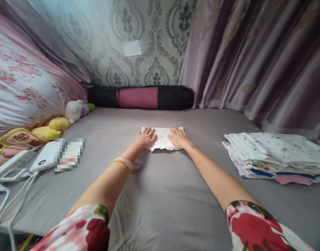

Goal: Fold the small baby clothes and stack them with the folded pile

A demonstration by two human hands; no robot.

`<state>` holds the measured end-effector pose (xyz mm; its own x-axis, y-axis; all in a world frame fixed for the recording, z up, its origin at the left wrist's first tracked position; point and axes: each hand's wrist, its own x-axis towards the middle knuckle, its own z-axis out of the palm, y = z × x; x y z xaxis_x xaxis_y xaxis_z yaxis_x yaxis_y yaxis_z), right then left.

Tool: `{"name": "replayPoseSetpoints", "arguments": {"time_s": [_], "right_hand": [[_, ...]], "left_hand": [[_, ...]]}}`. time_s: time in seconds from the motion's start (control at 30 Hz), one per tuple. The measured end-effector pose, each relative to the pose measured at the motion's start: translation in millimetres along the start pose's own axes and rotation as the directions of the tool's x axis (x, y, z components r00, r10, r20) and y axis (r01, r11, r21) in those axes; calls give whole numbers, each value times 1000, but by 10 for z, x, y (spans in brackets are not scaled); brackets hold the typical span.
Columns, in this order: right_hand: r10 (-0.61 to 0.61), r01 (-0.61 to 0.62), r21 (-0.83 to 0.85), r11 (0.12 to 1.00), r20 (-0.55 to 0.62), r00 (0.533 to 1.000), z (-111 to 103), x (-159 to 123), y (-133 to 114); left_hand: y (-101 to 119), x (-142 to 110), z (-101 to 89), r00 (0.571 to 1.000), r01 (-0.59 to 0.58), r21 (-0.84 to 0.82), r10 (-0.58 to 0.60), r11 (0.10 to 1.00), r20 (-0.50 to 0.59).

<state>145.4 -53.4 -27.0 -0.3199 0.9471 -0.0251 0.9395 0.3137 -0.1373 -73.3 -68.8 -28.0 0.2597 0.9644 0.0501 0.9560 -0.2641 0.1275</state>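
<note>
A small white patterned cloth [163,138], folded into a flat rectangle, lies on the grey sheet [160,195] in front of me. My left hand [146,138] rests flat on its left end with the fingers stretched out. On the right end, my right hand [179,137] lies palm down, its fingers also extended. Both palms press on the fabric without gripping it. The near edge of the cloth is slightly wavy. What lies under the hands is hidden.
A stack of folded fabrics [277,153] sits at the right. Across the back lies a black and pink roll-shaped bag [137,97]. On the left are plush toys [48,130], a white power bank [46,157], a power strip [14,162] and cables [21,198].
</note>
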Motion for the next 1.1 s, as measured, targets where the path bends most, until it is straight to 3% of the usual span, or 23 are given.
{"name": "replayPoseSetpoints", "arguments": {"time_s": [0.17,0.4,0.57,0.73,0.9,1.1], "right_hand": [[184,-182,39,983,-92,979,44,-29,-50],[298,-292,79,953,-82,951,-2,-69,-83],[296,-289,77,954,-92,951,21,-49,-73],[260,-258,59,964,-30,965,-25,-29,-32],[90,-88,26,996,-100,991,-61,-35,-18],[15,-13,51,999,-46,999,57,-10,4]], "left_hand": [[13,-2,35,994,86,-7,-86,996,-69],[21,28,56,974,222,-55,-224,973,-27],[-2,30,47,976,216,-32,-216,976,-2],[-62,61,-22,983,172,-4,-172,985,62],[-6,74,-45,995,66,92,-59,994,-81],[17,32,80,997,-16,57,20,998,-76]]}}
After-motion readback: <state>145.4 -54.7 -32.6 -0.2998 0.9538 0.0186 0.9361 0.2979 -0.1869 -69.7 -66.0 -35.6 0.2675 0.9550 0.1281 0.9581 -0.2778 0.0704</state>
